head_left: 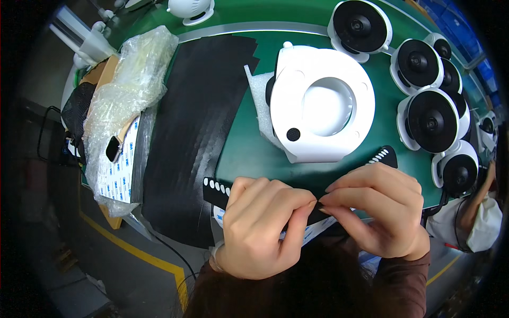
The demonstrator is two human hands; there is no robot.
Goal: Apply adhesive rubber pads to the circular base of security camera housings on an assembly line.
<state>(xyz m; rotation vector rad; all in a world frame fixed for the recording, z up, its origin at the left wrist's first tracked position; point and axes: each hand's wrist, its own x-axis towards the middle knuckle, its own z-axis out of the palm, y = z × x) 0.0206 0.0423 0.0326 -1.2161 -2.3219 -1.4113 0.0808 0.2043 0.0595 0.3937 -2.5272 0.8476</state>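
My left hand [262, 228] and my right hand [374, 209] meet near the table's front edge, each with thumb and fingertips pinched together. Between them runs a black curved strip [208, 196] with a row of white ovals, poking out left of my left hand and above my right. The fingers hide its middle. Under the hands shows white backing paper [317, 229] with blue print. Just beyond lies a white plastic housing [366, 106] with a large round recess and a black round pad [293, 134]. White foam sheet [261, 95] sticks out at its left.
Several white round devices with black fronts [432, 122] crowd the right side. A long black sheet [185, 106] lies left, beside bubble wrap [132, 74] over a printed stack [121, 175] with a watch [113, 148] on it. Another person's arm [472, 212] shows at far right.
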